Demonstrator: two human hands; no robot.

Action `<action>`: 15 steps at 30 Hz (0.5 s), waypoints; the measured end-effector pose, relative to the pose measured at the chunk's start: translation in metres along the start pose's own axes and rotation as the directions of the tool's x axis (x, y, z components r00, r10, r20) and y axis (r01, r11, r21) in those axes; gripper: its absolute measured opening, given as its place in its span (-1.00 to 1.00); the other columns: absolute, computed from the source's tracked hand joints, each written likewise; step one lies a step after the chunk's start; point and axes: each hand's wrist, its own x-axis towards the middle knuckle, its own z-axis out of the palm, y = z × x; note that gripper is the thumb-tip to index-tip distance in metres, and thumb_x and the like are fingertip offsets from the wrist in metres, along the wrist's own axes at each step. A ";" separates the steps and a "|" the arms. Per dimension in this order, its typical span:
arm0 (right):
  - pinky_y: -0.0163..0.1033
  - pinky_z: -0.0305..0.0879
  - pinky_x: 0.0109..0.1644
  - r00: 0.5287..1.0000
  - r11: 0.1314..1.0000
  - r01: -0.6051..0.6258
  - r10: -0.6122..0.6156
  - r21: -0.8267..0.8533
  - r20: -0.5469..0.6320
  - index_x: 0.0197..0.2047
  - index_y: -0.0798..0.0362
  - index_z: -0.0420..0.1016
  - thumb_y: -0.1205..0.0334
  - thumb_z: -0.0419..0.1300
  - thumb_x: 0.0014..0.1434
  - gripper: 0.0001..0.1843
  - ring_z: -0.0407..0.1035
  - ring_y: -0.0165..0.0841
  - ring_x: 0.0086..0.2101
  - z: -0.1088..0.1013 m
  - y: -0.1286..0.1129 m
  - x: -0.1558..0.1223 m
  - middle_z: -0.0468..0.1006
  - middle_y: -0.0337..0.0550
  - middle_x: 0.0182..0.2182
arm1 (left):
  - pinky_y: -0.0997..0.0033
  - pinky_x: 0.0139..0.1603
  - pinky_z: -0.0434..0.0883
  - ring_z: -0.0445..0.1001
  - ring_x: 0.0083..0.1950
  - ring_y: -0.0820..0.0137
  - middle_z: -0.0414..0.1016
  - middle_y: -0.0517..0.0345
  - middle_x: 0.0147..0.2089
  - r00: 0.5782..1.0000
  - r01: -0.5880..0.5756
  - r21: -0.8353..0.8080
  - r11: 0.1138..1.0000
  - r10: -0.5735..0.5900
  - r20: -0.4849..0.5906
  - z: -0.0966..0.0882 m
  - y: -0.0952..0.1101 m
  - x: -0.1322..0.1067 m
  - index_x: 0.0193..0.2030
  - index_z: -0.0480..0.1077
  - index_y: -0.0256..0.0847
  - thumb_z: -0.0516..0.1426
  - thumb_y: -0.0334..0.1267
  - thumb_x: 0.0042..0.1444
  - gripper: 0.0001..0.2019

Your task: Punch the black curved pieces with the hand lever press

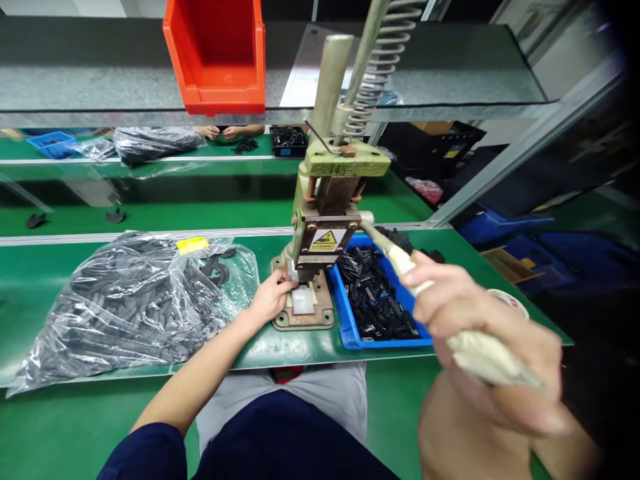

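A green hand lever press (327,233) stands on the bench in front of me, a yellow warning label on its ram housing. My right hand (480,327) is wrapped round the press's lever handle (393,253), which is bound in pale tape and slants down towards me. At the press base (304,320), my left hand (274,293) has its fingertips together just under the ram. Whatever they pinch is too small and hidden to make out. A pale plate (303,300) lies on the base beside those fingertips.
Left of the press lies a clear plastic bag (135,300) full of dark curved parts. To its right, a blue tray (350,337) holds many small black parts. An orange bin (225,93) sits on the shelf above. Across the bench, another person's hands (230,133) handle black parts.
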 end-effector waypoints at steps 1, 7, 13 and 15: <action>0.35 0.24 0.21 0.998 0.999 0.049 -0.050 -0.017 -0.036 -0.51 0.00 0.43 -0.21 0.16 0.16 -0.54 0.44 -0.14 -0.27 0.005 0.007 -0.015 0.40 -0.19 -0.56 | 0.43 -0.02 0.44 0.43 -0.06 0.39 0.39 0.07 -0.04 1.000 -0.011 -0.004 1.000 0.011 -0.010 0.001 0.000 0.000 0.00 0.55 -0.12 -0.03 -0.49 0.20 -0.60; 0.24 0.30 0.06 0.927 0.976 0.208 -0.219 -0.069 -0.305 -0.52 0.01 0.33 0.13 0.12 0.10 -0.78 0.42 -0.20 -0.31 0.035 0.044 -0.067 0.39 -0.26 -0.57 | 0.40 -0.03 0.45 0.45 -0.05 0.36 0.39 0.03 -0.05 0.999 0.007 -0.033 0.999 -0.008 -0.034 0.005 0.002 -0.001 -0.04 0.58 -0.16 -0.02 -0.51 0.19 -0.61; 0.27 0.26 0.08 0.917 0.988 0.149 -0.152 -0.036 -0.368 -0.57 -0.03 0.31 0.04 0.14 0.06 -0.74 0.39 -0.20 -0.32 0.039 0.048 -0.072 0.40 -0.23 -0.55 | 0.33 0.15 0.43 0.46 0.07 0.31 0.46 -0.02 0.00 0.988 0.149 -0.068 0.987 -0.146 0.047 -0.015 0.001 -0.003 0.01 0.55 -0.21 0.00 -0.50 0.18 -0.62; 0.29 0.25 0.10 0.910 0.988 0.156 -0.147 -0.007 -0.387 -0.58 -0.05 0.33 0.04 0.15 0.05 -0.74 0.38 -0.19 -0.32 0.039 0.049 -0.074 0.40 -0.22 -0.54 | 0.28 0.14 0.44 0.47 0.04 0.27 0.50 -0.02 -0.05 0.958 0.284 0.026 0.959 -0.285 0.033 -0.034 -0.010 -0.007 -0.02 0.55 -0.22 0.03 -0.48 0.17 -0.66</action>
